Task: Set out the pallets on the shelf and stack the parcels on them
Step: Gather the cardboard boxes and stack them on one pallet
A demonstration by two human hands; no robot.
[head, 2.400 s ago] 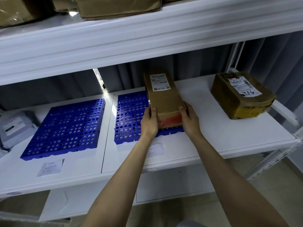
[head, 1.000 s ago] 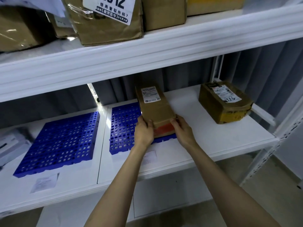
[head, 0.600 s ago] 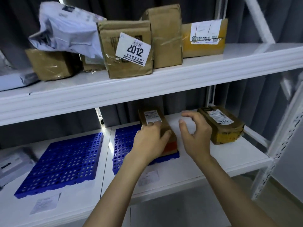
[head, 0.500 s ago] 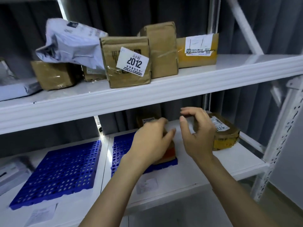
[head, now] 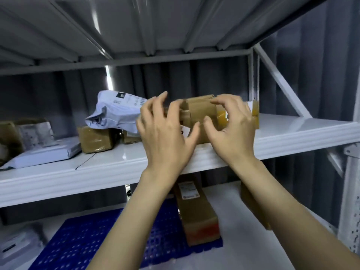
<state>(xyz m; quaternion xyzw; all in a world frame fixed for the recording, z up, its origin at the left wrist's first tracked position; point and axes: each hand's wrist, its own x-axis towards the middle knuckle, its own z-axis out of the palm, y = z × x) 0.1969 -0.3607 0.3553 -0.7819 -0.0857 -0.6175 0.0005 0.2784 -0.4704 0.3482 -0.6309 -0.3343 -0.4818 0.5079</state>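
Note:
Both my hands are raised to the upper shelf (head: 292, 137). My left hand (head: 165, 133) has its fingers spread in front of a brown cardboard parcel (head: 198, 110), mostly hiding the one with a white label. My right hand (head: 231, 123) is curled open just right of it, before a yellow-taped parcel (head: 255, 114). Neither hand grips anything. On the lower shelf a long brown parcel (head: 196, 213) lies on the blue perforated pallet (head: 81, 246).
The upper shelf also carries a grey poly mailer (head: 115, 112), a small brown box (head: 95, 139) and flat grey mailers (head: 42, 152) at the left. Another brown parcel (head: 251, 203) shows behind my right forearm. A white rack post (head: 350, 191) stands at the right.
My hands let go of the long parcel on the pallet and rose to the parcels on the upper shelf. The view tilted upward with them.

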